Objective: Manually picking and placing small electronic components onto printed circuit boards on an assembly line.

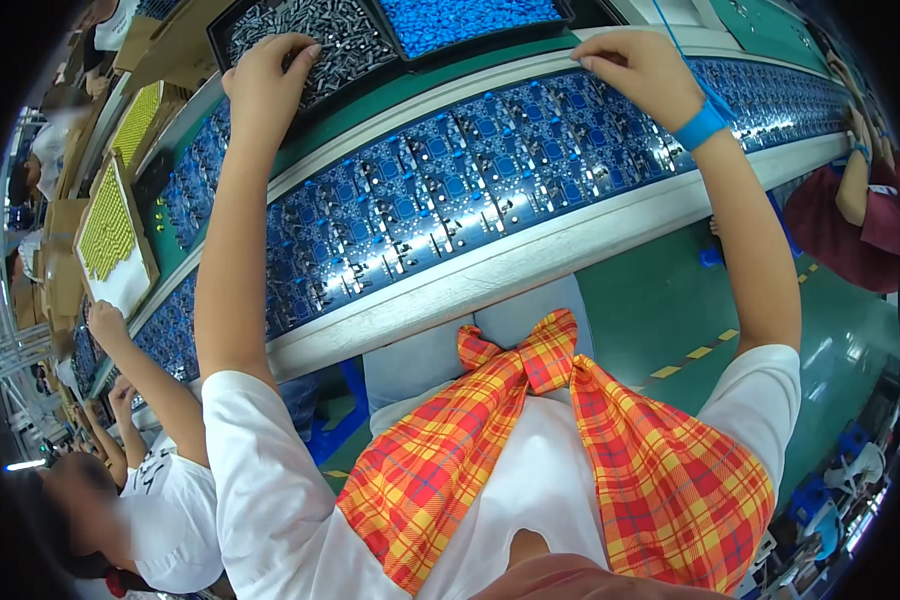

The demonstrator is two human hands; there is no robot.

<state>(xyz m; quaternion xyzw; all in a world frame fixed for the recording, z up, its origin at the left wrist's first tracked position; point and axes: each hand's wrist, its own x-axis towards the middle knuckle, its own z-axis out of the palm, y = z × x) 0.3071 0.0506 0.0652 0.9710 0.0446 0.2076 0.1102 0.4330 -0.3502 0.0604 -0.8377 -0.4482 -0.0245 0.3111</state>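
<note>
My left hand [268,78] is at the near left side of a black tray [390,35] full of small dark cylindrical parts [315,40]. Its fingers are curled and the thumb tip meets them; anything between them is hidden. My right hand [642,78], with a blue wrist strap [703,124], hovers over the far edge of the line, right of a tray of small blue parts [460,22]. Thumb and fingers there are pinched together, their contents too small to make out. Below both hands runs a row of blue circuit boards [450,180] set with components.
A white rail [530,245] borders the boards on my side. Boxes of yellow parts [115,235] stand at the left, beside a co-worker in white [170,510]. Another person in dark red [850,225] sits at the right. A blue cord [670,25] runs near my right hand.
</note>
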